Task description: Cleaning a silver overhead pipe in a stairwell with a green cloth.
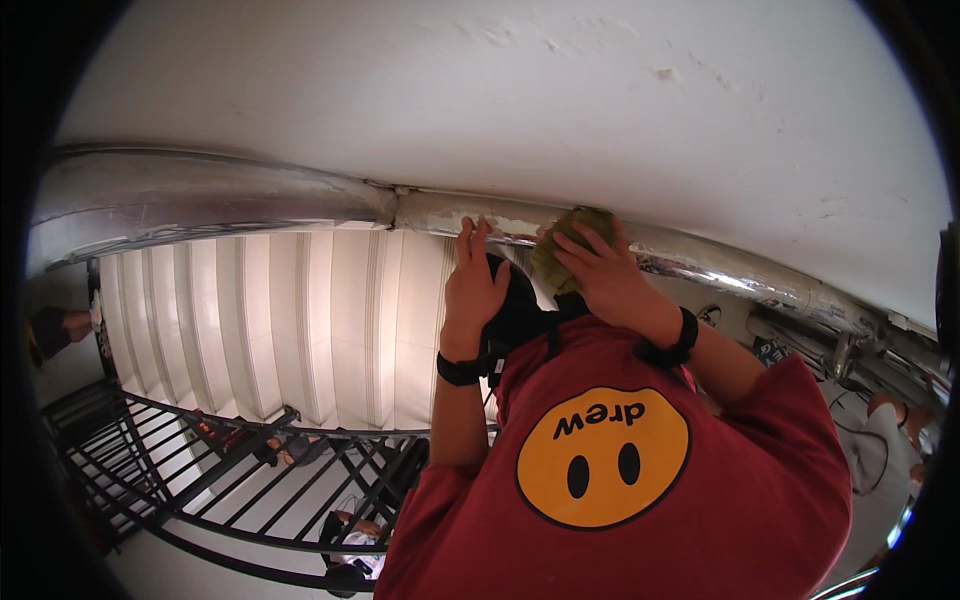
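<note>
My left hand [475, 292] is raised with its fingers extended, its fingertips at the edge of a worn, silvery rail or pipe [720, 270] that runs along the white wall. It holds nothing. Just to its right, my right hand [611, 277] presses a folded olive-green cloth [561, 259] against the same rail, fingers spread over it. Pale patches [517, 225] where the surface looks flaked lie between the two hands. Black bands circle both wrists. Below the hands hangs a black item [514, 304], its kind unclear, in front of my red shirt.
A white wall [480, 97] rises beyond the rail. Light stair steps [322, 322] lie below to the left, bordered by a black metal railing [247, 495]. Parts of other people show past the railing, at far left [56, 330] and at far right [892, 420]. Cables lie at the right.
</note>
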`<state>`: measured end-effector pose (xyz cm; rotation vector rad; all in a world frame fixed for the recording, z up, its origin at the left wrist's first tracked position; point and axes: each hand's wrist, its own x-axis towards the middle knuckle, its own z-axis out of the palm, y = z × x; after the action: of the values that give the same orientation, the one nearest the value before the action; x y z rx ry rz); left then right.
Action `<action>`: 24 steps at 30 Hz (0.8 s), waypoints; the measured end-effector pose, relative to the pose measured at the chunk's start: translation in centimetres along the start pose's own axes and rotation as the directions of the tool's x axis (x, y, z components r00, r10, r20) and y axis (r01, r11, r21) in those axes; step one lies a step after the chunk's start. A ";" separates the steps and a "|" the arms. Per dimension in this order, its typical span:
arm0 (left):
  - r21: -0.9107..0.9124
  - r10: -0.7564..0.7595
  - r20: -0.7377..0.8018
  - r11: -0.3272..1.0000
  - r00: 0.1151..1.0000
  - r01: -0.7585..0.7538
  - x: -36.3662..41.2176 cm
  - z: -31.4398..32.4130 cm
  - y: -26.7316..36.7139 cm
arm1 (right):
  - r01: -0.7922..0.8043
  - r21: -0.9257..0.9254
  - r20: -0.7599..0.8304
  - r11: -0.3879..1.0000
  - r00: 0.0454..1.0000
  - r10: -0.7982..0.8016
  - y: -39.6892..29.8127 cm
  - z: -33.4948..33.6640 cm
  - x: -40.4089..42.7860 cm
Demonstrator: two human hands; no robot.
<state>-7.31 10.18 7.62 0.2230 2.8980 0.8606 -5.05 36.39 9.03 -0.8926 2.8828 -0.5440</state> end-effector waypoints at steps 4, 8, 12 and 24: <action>0.003 0.013 -0.005 1.000 1.000 -0.013 0.1 0.0 0.2 | -0.001 0.022 -0.037 1.000 0.999 0.002 -0.1 0.4 0.4; 0.027 -0.009 -0.002 1.000 1.000 0.009 0.1 0.2 0.2 | -0.026 -0.036 0.096 0.999 0.995 0.029 0.3 -0.8 -0.5; 0.018 -0.023 0.002 1.000 1.000 0.023 0.2 0.2 0.4 | -0.069 -0.002 0.081 0.998 0.994 0.069 0.6 -1.8 -2.3; -0.017 -0.077 0.028 0.997 0.997 0.077 0.1 0.0 0.9 | -0.012 0.018 0.011 1.000 1.000 0.012 0.6 -0.8 0.3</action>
<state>-7.37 10.90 8.12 0.1196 2.8523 0.8632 -5.75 36.98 9.53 -0.8729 2.8663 -0.5613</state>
